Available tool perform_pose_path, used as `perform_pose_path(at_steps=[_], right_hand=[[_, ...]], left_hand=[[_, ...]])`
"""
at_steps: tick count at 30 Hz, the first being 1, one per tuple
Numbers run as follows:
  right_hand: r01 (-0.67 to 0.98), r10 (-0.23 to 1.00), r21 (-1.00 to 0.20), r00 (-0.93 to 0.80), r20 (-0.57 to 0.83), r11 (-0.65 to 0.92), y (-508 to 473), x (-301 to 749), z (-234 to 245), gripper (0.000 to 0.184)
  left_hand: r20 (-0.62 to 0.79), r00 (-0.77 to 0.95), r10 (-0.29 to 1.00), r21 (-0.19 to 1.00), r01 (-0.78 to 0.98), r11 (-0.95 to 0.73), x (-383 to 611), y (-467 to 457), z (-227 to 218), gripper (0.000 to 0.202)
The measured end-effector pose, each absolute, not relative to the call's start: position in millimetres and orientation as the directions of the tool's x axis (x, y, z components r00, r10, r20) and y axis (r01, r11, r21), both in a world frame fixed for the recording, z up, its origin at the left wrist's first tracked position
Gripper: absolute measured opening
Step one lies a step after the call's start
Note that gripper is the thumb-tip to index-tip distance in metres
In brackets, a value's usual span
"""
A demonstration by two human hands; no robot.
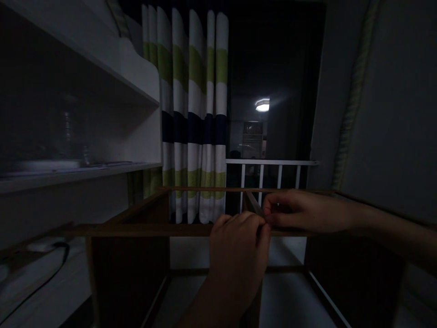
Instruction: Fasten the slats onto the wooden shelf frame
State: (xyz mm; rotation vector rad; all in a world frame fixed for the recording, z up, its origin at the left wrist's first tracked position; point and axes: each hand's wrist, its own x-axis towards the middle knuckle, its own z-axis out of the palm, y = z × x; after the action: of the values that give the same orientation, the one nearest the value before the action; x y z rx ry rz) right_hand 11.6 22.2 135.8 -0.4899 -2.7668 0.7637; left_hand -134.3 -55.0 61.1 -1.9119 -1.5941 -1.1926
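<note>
Nearest cam: L hand (237, 248), forearm rising from bottom edge, knuckles up, fingers curled at front rail (136, 231) of brown wooden frame (136, 207), just L of ctr. Fingertips hidden, so can't tell if it's clamped on wood or just resting there.

R hand (300, 212) comes in from R edge, approx. level w/ rail; thumb & index bent toward each other in a loop, tips right by L-hand fingers. Too dark to tell if anything's pinched btwn them. Both hands meet at near end of middle strip (253, 203), which runs front-to-back btwn front rail & back rail (201, 188).

Frame stands directly ahead, spanning most of pic's width, top uncovered. Dark side panel (128, 269) at L, another at R, pale floor (186, 294) visible thru the bottom.

Bkgd: white shelf unit (141, 73) at L w/ blurred items on its lower shelf; black cable (63, 255) below it. Striped curtain (198, 68) (white/green/navy) hangs behind frame, next to dark window (273, 54) w/ lit lamp (262, 106) showing in the glass. White railing (269, 161) runs across window's lower part. V. dim overall.
</note>
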Motion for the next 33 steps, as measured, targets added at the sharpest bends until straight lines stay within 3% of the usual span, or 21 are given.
perform_pose_path(at_steps=[5,13,33], right_hand=[[0.238,0.395,-0.587,-0.906,0.153,0.774,25,20,137,0.015],[0.202,0.332,-0.435,-0.910,0.247,0.878,17,16,138,0.018],[0.143,0.246,-0.272,-0.884,0.397,0.952,12,17,131,0.015]], left_hand=[[0.775,-0.016,0.631,0.270,0.912,-0.308,-135,-55,59,0.013],[0.751,-0.012,0.660,0.304,0.894,-0.329,-135,-56,59,0.013],[0.723,-0.029,0.690,0.323,0.897,-0.301,-133,-59,62,0.012]])
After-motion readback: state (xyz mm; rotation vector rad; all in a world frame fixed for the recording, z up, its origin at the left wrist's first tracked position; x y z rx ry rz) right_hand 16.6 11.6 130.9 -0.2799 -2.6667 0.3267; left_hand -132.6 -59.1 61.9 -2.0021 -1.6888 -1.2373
